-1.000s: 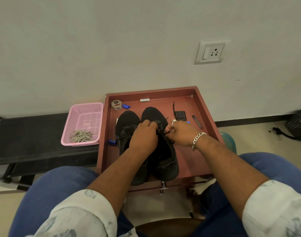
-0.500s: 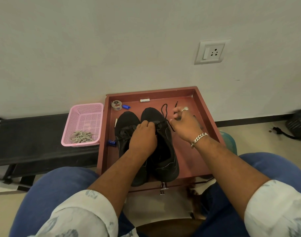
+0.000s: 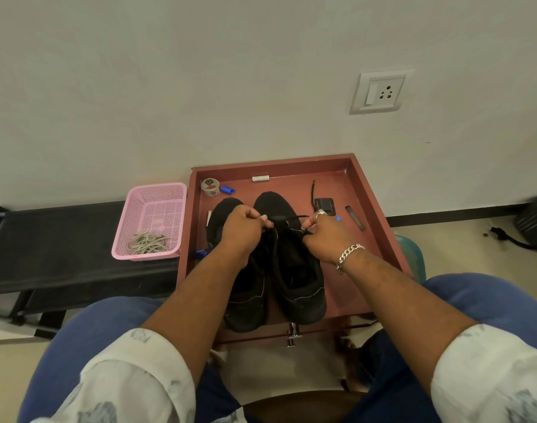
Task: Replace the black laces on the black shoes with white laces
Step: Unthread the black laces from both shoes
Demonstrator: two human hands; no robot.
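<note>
The left hand (image 3: 241,228) is curled, its grip pinching the black lace (image 3: 287,220) at the upper eyelets of the right-hand shoe (image 3: 291,257); the right hand (image 3: 323,236) pinches the same lace on the other side, so a short stretch runs taut between the two fists across the front of the shoe. Whether that stretch has left its eyelet cannot be told from here.

Both black shoes sit side by side, toes toward the wall, in the red tray (image 3: 370,190). The left-hand shoe (image 3: 239,288) lies partly under the left forearm, and its lacing is too dark to read.

The white laces (image 3: 148,242) lie in a loose heap in the pink basket (image 3: 152,206), just left of the tray on the black surface (image 3: 47,239), and neither hand touches them.

Judging by this, the job is at an early stage: unlacing of the first shoe is under way, no white lace is threaded anywhere, and the second shoe looks untouched. Left to do, by my reckoning: pull this lace free, strip the other shoe, then thread both pairs of eyelets in white.
</note>
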